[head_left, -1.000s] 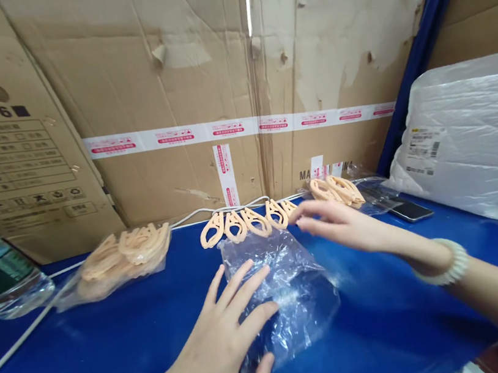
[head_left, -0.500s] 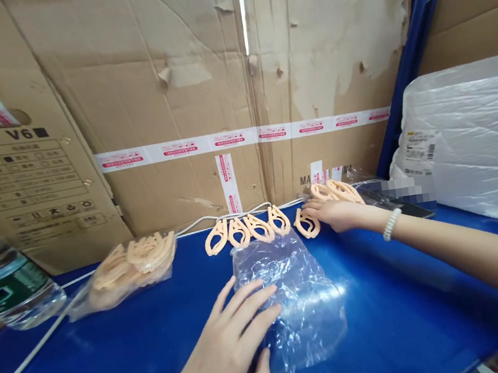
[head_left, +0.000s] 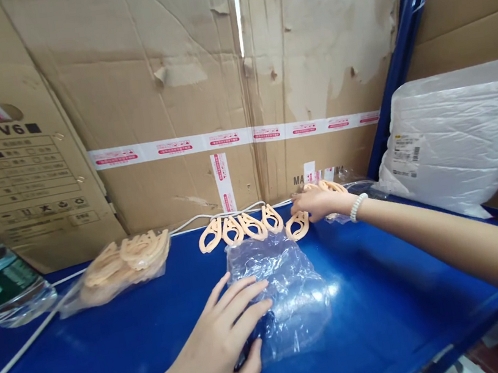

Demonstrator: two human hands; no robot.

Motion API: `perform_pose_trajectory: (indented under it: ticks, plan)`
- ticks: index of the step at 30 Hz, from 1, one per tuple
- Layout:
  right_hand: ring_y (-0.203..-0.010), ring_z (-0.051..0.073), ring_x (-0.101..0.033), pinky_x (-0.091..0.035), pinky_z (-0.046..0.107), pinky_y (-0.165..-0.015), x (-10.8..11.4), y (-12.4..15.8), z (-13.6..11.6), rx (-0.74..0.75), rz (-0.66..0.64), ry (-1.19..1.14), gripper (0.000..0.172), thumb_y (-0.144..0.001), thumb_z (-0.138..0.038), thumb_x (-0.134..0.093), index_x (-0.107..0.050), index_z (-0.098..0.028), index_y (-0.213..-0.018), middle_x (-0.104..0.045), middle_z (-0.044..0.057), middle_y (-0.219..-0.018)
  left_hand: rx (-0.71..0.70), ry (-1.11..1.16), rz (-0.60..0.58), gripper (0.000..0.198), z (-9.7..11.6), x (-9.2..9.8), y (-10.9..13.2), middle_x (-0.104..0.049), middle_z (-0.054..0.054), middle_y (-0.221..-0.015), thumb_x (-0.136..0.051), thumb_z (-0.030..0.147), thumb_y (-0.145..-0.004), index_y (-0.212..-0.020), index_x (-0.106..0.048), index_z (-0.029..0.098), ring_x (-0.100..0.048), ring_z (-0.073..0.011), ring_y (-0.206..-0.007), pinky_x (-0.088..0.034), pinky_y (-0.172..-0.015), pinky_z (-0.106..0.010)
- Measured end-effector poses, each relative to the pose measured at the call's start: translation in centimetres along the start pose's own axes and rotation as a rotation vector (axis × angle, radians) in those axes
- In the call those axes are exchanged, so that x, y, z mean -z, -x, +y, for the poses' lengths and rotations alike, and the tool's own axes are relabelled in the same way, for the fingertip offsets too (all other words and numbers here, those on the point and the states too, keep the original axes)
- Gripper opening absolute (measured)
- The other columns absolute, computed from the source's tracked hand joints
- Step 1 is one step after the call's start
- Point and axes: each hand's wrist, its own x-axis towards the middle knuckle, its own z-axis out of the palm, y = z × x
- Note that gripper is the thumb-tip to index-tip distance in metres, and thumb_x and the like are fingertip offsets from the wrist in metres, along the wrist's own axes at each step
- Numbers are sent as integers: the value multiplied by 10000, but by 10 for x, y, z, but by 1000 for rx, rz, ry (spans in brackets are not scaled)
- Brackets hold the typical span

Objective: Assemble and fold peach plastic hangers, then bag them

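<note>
My left hand [head_left: 226, 338] lies with its fingers spread on the left edge of a flat clear plastic bag [head_left: 287, 292]. Something dark shows between its thumb and palm, too hidden to name. Farther back, my right hand [head_left: 320, 201], with a beaded bracelet at the wrist, pinches the top of a peach folding hanger [head_left: 298, 227]. That hanger stands just right of a row of several like it [head_left: 253, 226], which lie along the bag's far edge. More peach hangers [head_left: 332, 186] are partly hidden behind my right hand.
On the left, a clear bag of peach hangers [head_left: 125, 265] sits near a water bottle [head_left: 2, 276]. A white cable [head_left: 17, 355] crosses the blue tabletop [head_left: 115, 353]. Cardboard [head_left: 163, 100] walls the back. A white wrapped package [head_left: 450, 133] stands right, beside a blue post [head_left: 394, 79].
My right hand has shifted slightly left, bringing the hanger closer to the row. My left hand stays spread on the bag. The whole view has moved a little.
</note>
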Motion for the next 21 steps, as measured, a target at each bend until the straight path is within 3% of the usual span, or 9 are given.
perform_pose_trajectory:
  ticks: [2, 5, 10, 13, 16, 19, 21]
  plan:
    - [-914, 250, -666, -475, 329, -803, 5, 11, -7, 14, -26, -8, 307, -673, -59, -705, -736, -169, -958, -729, 91, -959, -5, -3, -5, 523, -1, 0, 0, -554, -115, -1421, -474, 63, -816, -1314, -504, 221, -465, -301, -1350, -289, -1161, -605]
    - [-853, 218, -658, -467, 312, -786, 11, 39, -21, 22, -26, -47, 151, -811, -110, -621, -725, -164, -907, -725, 84, -895, -12, -5, -9, 522, -1, 0, 1, -547, -115, -1427, -466, 62, -828, -1327, -493, 215, -447, -298, -1365, -282, -1166, -603]
    - [-808, 194, -673, -491, 293, -731, 20, 99, -34, 5, 61, -176, 321, -1006, -243, -396, -709, -181, -973, -737, 84, -922, -13, 1, -7, 523, 0, 0, 1, -550, -114, -1424, -470, 59, -827, -1328, -502, 205, -458, -295, -1356, -280, -1172, -587]
    - [-848, 210, -697, -519, 305, -734, 24, 129, -36, -35, 282, -365, 309, -1005, -341, -432, -703, -195, -1028, -749, 74, -970, -11, 8, -22, 523, 0, -1, 0, -550, -115, -1422, -467, 68, -831, -1336, -494, 200, -448, -290, -1361, -276, -1172, -587]
    - [-843, 221, -700, -531, 323, -714, 34, 151, -52, -128, 560, -370, 262, -984, -388, -499, -694, -219, -1032, -749, 64, -965, -10, 9, -19, 520, 0, -1, 0, -551, -114, -1420, -467, 71, -833, -1337, -498, 195, -439, -291, -1366, -260, -1177, -588]
    - [-768, 203, -688, -528, 315, -664, 51, 164, -94, -169, 813, -290, 157, -971, -378, -555, -665, -270, -997, -733, 37, -897, -11, 5, -21, 529, 1, -1, -1, -545, -110, -1425, -467, 75, -826, -1341, -494, 193, -433, -287, -1368, -257, -1179, -581]
    - [-704, 184, -678, -534, 302, -642, 62, 167, -131, -115, 899, -223, 106, -973, -368, -562, -643, -303, -993, -723, 14, -864, -12, -2, -35, 537, 1, -1, -1, -536, -108, -1433, -466, 78, -823, -1348, -485, 189, -420, -281, -1374, -250, -1182, -574]
